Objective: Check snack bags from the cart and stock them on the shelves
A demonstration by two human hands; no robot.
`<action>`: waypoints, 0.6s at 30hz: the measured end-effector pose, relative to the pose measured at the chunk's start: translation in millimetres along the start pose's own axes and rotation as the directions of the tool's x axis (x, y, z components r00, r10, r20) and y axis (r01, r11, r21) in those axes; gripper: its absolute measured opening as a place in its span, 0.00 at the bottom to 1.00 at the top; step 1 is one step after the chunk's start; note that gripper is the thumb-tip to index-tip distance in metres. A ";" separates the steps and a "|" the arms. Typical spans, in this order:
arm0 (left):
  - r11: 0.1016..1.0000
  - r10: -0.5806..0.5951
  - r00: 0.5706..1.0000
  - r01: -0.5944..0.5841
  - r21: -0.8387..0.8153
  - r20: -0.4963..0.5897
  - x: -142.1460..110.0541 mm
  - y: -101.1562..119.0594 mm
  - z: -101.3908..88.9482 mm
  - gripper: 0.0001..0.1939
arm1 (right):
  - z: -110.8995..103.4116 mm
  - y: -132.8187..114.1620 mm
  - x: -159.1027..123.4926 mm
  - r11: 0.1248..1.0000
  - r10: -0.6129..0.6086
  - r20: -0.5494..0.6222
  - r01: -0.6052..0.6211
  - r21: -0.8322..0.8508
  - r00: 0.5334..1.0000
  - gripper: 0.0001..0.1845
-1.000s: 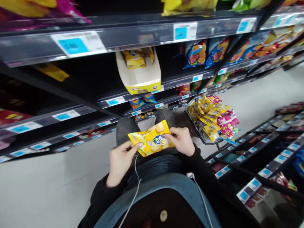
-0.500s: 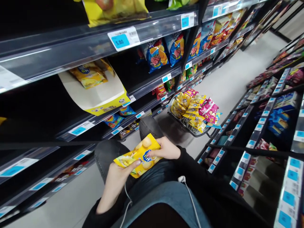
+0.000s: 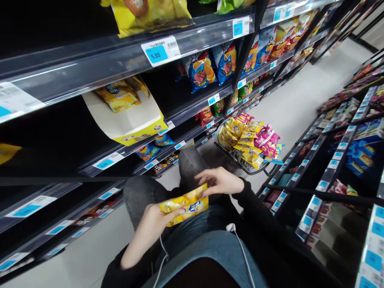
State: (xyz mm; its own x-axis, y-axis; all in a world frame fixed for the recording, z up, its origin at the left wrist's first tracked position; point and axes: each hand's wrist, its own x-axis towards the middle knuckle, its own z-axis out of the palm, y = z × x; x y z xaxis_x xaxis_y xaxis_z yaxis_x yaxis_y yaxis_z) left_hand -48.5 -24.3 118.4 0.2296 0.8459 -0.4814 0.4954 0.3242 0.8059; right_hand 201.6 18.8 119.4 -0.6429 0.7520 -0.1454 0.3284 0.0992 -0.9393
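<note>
A yellow snack packet (image 3: 192,206) with a blue logo lies tilted in front of my lap. My left hand (image 3: 163,218) is closed around its left end, the thumb across the front. At the packet's upper right corner is my right hand (image 3: 222,182), its fingers stretched out and apart and its thumb tip against the edge. On the shelf to the left, similar yellow packets (image 3: 120,96) lie in a white and yellow display box (image 3: 141,134). A basket (image 3: 253,173) on the floor holds yellow packets (image 3: 249,140) and a pink packet (image 3: 268,140).
Dark shelves with price tags (image 3: 160,52) rise on my left, holding blue chip bags (image 3: 199,72). Another shelf row (image 3: 333,164) runs along the right. Between them the grey aisle floor (image 3: 303,86) stretches ahead, past the basket. My bent knee (image 3: 192,160) is close to the left shelves.
My right hand has loosened from the packet's front and moved up and right, fingers spreading. The packet has shifted slightly right and tipped, showing less of its front. My left hand still holds it.
</note>
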 end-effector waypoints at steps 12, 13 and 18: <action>0.993 0.115 0.954 -0.106 0.046 -0.276 4.7 -3.7 -2.5 0.27 | -135.3 51.4 24.0 0.542 0.280 -0.503 -0.567 -0.620 0.818 0.17; 0.994 0.101 0.959 -0.085 0.070 -0.265 3.1 -11.3 -7.4 0.26 | -159.7 68.9 27.7 0.455 0.339 -0.631 -0.708 -0.540 0.698 0.18; 0.984 0.078 0.978 -0.045 0.171 -0.194 -5.5 -42.8 -9.9 0.20 | -217.0 132.0 57.7 0.314 0.502 -0.703 -0.864 -0.394 0.504 0.20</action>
State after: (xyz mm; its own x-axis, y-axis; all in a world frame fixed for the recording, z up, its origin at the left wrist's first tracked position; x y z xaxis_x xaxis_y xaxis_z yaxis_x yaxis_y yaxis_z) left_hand -79.2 -38.6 89.9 0.1011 0.9346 -0.3410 0.6204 0.2088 0.7560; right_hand 357.9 216.6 54.4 0.3276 0.8867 -0.3262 0.9312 -0.3615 -0.0474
